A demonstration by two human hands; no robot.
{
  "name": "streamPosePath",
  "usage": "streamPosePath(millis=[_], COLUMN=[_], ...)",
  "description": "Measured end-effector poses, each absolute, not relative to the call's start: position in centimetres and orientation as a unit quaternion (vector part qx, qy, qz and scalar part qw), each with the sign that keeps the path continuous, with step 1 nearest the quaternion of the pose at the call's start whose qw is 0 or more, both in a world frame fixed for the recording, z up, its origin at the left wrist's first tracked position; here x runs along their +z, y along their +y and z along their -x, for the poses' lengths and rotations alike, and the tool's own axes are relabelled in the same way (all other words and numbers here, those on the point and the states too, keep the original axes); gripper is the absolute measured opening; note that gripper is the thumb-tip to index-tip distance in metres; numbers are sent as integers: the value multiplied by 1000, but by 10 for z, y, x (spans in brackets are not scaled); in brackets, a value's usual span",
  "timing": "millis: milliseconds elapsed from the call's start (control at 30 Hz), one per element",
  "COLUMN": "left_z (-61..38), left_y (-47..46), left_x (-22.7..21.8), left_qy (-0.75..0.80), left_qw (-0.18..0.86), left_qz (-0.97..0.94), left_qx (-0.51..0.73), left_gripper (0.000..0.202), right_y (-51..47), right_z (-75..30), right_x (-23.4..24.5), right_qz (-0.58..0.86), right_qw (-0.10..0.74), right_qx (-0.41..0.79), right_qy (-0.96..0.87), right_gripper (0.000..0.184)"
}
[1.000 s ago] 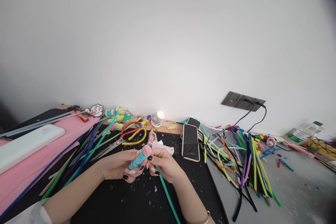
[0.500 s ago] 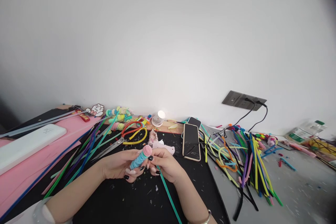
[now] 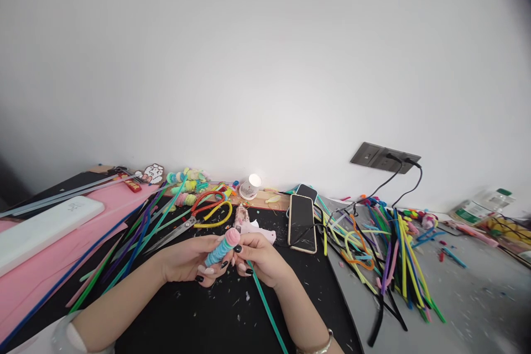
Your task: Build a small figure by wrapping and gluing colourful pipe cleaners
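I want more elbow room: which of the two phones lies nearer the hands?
The cream-rimmed phone, nearer the right hand; the other phone lies behind it, closer to the wall, partly covered.

From the head, the camera faces the wall point(image 3: 265, 77), hands point(image 3: 264, 259) close below.

Two hands point(image 3: 262, 259), two phones point(image 3: 302, 224)

Left hand point(image 3: 188, 259) holds a coil point(image 3: 219, 252) — right hand point(image 3: 262, 255), teal stem point(image 3: 266, 304).
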State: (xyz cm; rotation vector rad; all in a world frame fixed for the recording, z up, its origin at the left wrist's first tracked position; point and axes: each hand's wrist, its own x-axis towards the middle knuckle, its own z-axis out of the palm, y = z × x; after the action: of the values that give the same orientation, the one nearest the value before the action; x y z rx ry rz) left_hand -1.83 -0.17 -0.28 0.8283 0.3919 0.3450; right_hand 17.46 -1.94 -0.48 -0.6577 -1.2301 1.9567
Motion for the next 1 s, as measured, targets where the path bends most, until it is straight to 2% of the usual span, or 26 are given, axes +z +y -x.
streamPosePath(millis=[500, 733, 1000], left_z=[17, 11, 4], left_y=[1, 4, 4], left_x=[-7, -4, -3], left_qy=[184, 224, 293], left_qw=[884, 841, 794], left_qz=[-391, -387, -386], left_qx=[180, 305, 368], left_gripper=[36, 33, 33], right_y=[-18, -14, -11], right_z=[-174, -170, -169], right_x=[-4, -5, -9], right_qz=[247, 302, 328], right_qw=[375, 443, 469], right_qx=[762, 711, 684], right_qy=[-468, -456, -453], right_gripper=[30, 33, 34])
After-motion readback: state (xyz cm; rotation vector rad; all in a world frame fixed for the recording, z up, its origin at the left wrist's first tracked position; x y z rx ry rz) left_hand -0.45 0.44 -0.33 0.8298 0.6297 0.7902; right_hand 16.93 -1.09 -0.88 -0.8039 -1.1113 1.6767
